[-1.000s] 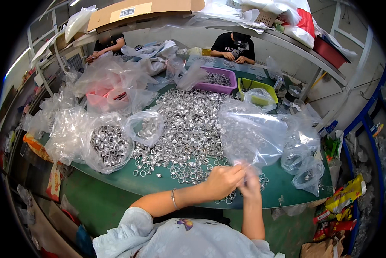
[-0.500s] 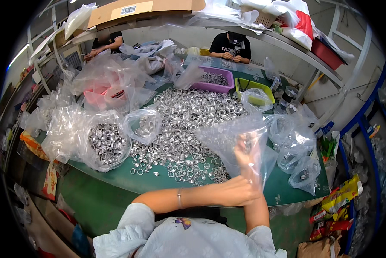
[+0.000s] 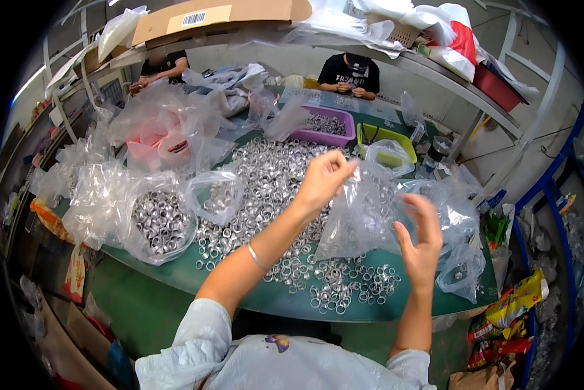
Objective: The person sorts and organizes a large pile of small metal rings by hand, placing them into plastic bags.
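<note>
Along the near edge of the green table (image 3: 184, 276), loose metal rings (image 3: 353, 285) lie scattered. Just beyond, on the right, the right hand (image 3: 425, 242), inside the bag half a second ago, is out with fingers spread, grasping nothing I can see. That seems to leave the clear plastic bag (image 3: 360, 221) to the left hand (image 3: 324, 179), pinching its top over the pile's right side. It looks thin, crinkled, limp; its contents I can't tell. Farther off sits a purple basket (image 3: 322, 137).
</note>
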Motion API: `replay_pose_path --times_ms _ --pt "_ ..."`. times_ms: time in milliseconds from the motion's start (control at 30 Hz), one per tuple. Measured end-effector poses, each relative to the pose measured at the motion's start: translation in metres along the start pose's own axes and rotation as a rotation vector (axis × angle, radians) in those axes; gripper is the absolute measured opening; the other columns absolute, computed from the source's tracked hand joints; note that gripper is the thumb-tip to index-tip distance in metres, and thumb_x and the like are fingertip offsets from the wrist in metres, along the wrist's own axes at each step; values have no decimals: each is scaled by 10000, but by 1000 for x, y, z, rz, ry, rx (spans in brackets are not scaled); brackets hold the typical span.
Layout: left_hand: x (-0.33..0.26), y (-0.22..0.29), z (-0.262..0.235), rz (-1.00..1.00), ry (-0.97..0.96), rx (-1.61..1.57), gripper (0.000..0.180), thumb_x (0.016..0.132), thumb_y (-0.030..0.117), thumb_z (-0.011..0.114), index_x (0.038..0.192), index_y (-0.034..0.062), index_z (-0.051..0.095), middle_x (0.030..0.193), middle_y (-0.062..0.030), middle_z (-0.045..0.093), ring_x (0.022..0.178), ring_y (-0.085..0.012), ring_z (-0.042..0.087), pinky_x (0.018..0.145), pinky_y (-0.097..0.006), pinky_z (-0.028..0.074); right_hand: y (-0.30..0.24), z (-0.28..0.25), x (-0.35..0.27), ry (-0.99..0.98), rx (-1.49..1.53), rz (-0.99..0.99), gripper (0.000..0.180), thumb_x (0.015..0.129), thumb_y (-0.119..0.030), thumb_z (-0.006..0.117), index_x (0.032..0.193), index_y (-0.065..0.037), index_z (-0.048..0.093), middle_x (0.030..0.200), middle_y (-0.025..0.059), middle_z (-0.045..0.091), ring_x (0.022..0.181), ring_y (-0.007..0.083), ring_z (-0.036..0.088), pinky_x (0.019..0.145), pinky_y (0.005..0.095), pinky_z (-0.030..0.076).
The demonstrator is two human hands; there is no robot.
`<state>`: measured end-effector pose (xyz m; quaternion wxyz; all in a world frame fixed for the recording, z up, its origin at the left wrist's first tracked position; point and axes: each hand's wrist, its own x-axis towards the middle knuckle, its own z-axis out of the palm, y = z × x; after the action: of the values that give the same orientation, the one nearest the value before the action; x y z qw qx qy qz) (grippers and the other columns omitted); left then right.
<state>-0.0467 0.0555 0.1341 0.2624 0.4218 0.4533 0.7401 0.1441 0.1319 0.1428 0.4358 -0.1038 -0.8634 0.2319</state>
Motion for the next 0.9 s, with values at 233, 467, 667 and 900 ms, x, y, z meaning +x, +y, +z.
replay_pose_path --times_ms 233,467,667,900 --pt "-10 26 29 -417 -338 -660 150 854 141 564 955 32 537 618 61 460 445 21 296 382 -110 210 94 -13 -10 -267 48 640 248 844 -216 547 948 9 546 811 136 611 712 211 588 600 313 471" --pt "-50 9 -24 -879 -398 -244 294 858 208 545 1045 -18 529 589 38 490 388 1 332 381 -130 282 38 -17 8 132 1547 930 158 902 -135 421 943 5 481 973 188 569 956 314 570 830 441 487" --pt "-54 -7 0 -580 108 -1047 196 883 197 473 940 23 542 766 -60 583 575 -143 530 643 -282 480 47 0 -23 117 1817 1086 308 902 -103 374 1174 36 410 1156 187 500 1063 295 497 946 484 367" --pt "-75 -42 -3 -651 -20 -819 240 888 214 473 962 -4 541 911 -107 593 848 -197 579 779 -335 486 61 -8 -24 154 2090 1002 231 847 -80 362 963 40 522 848 139 574 825 256 565 789 404 467"
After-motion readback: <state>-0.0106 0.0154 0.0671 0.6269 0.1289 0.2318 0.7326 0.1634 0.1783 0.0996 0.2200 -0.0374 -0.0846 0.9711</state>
